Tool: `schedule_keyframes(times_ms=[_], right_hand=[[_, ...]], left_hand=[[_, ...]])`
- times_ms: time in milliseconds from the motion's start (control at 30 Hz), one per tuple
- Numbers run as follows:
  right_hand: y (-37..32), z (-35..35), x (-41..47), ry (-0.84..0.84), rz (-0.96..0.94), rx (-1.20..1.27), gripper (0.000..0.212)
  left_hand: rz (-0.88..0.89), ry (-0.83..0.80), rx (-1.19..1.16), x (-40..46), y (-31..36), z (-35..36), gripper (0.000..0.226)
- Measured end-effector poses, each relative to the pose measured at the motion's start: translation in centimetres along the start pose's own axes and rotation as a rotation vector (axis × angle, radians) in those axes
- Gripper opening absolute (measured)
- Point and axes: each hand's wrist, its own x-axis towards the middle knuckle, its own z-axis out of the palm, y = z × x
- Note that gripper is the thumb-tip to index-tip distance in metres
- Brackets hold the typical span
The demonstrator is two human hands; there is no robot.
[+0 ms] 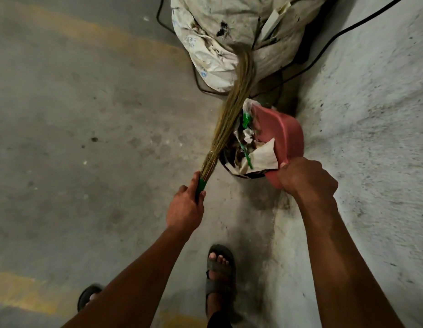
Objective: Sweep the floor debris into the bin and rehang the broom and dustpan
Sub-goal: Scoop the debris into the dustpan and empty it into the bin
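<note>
My left hand grips the green handle of a straw broom, whose bristles stretch up and away toward a white sack. My right hand holds the handle of a pink dustpan, tilted over a dark round bin that stands against the wall. The bin is full of crumpled paper, green scraps and dark debris, some of it lying at the dustpan's mouth.
A large dirty white sack stands behind the bin, with black cables running around it. A rough white wall rises on the right. My sandalled feet stand on the grey concrete floor with faded yellow stripes.
</note>
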Motion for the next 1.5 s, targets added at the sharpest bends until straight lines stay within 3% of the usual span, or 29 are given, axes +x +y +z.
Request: schedule_keyframes(times_ms=[333, 500, 700, 867, 1100, 1333, 1500], right_hand=[[-0.3, -4.0, -2.3, -0.103, 0.013, 0.03, 0.042], [0.0, -5.6, -3.0, -0.14, 0.034, -0.023, 0.052], [0.8, -6.4, -3.2, -0.142, 0.058, 0.041, 0.044], [1.0, -6.0, -4.4, -0.001, -0.013, 0.153, 0.055], [-0.3, -3.0, -5.3, 0.043, 0.022, 0.18, 0.05], [-0.4, -4.1, -5.1, 0.439, -0.068, 0.288, 0.033], [-2.9, -1.6, -0.3, 0.48, -0.205, 0.287, 0.032]], left_hand=[[0.016, 0.004, 0.11, -0.9, -1.1, -0.9, 0.067], [0.0, 0.02, 0.104, -1.2, -2.0, -1.4, 0.067], [-0.002, 0.024, 0.112, -1.3, -2.7, -1.9, 0.068], [-0.006, 0.028, 0.114, -1.7, -2.7, -1.6, 0.066], [0.008, 0.042, 0.118, -2.2, -3.0, -1.0, 0.066], [0.019, 0.039, 0.18, -2.4, -4.3, -1.3, 0.069], [0.024, 0.053, 0.198, -2.0, -4.5, -1.4, 0.069]])
